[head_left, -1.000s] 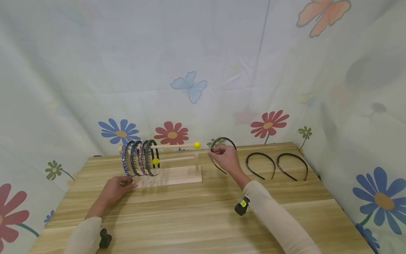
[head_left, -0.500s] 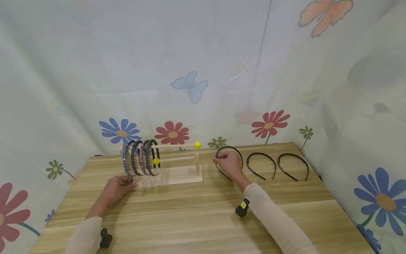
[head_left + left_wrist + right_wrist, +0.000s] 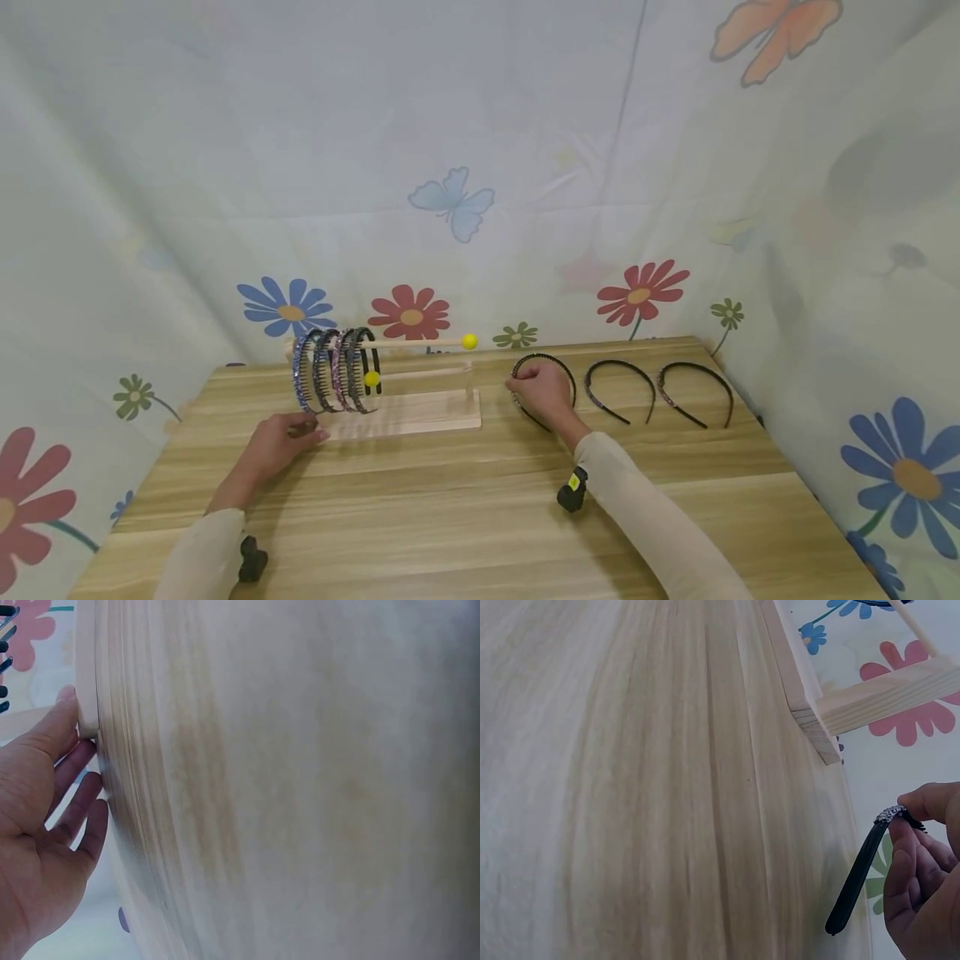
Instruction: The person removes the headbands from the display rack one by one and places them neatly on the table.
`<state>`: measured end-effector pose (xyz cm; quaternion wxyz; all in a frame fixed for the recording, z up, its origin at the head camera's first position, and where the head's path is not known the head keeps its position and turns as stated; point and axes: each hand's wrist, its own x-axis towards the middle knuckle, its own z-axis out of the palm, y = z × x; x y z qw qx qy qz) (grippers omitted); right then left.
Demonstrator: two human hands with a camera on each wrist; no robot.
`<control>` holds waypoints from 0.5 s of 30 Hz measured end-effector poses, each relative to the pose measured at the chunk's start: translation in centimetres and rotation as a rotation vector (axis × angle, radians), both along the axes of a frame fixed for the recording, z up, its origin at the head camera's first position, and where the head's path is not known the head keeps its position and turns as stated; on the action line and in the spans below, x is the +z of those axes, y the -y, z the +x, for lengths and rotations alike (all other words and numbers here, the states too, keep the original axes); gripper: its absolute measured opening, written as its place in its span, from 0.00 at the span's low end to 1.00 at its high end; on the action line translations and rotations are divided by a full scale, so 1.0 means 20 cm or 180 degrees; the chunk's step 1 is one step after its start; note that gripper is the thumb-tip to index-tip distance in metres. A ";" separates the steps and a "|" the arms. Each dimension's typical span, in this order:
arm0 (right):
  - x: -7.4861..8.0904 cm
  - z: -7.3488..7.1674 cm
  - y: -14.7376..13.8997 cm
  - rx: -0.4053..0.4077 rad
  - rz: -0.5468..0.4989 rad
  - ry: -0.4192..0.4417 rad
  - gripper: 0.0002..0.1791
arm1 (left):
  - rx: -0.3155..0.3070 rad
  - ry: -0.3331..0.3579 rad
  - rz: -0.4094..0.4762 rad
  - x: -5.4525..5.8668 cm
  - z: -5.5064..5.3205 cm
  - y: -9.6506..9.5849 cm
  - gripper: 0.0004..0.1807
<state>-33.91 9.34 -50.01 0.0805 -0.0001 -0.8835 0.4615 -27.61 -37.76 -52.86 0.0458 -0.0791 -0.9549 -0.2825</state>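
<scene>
My right hand [image 3: 546, 393] pinches a thin black headband [image 3: 855, 881] between thumb and fingers, at its silver sparkly part. The band is low over the back of the table; I cannot tell whether its tips touch the wood. With thumb on top and fingertips at the edge, my left hand [image 3: 273, 450] grips the near left corner of a wooden headband rack [image 3: 431, 414]. Several toothed headbands hang together on the rack's left part, among them a blue glittery one [image 3: 299, 375] and a pink one [image 3: 337, 367]. Parts of the held band are behind my right hand.
Right of my right hand, two black headbands [image 3: 588, 387] with sparkly sections lie side by side on the wooden table [image 3: 420, 517]. The rack's two rods end in yellow balls [image 3: 469, 342] that point right. A flowered curtain [image 3: 337, 167] surrounds the table's back and sides.
My right hand has lowered the black headband towards the table and moved slightly right, close to the other two headbands. My left hand has stayed at the rack's corner.
</scene>
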 end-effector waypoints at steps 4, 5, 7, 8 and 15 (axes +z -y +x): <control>-0.01 -0.01 0.01 -0.0013 0.0051 0.0042 0.09 | -0.0003 -0.0013 -0.0007 0.00 0.00 0.00 0.22; -0.01 -0.01 0.01 -0.0015 0.0056 0.0065 0.09 | -0.0003 -0.0013 -0.0007 0.00 0.00 0.00 0.21; -0.02 -0.02 0.02 -0.0027 0.0070 0.0113 0.10 | -0.0010 -0.0018 -0.0010 0.01 0.00 0.00 0.21; -0.02 -0.02 0.02 -0.0037 0.0076 0.0143 0.10 | -0.0010 -0.0017 -0.0019 0.01 0.00 0.00 0.21; -0.06 -0.04 0.03 -0.0025 0.0026 0.0205 0.10 | -0.0003 0.0068 0.0019 0.02 0.00 -0.01 0.22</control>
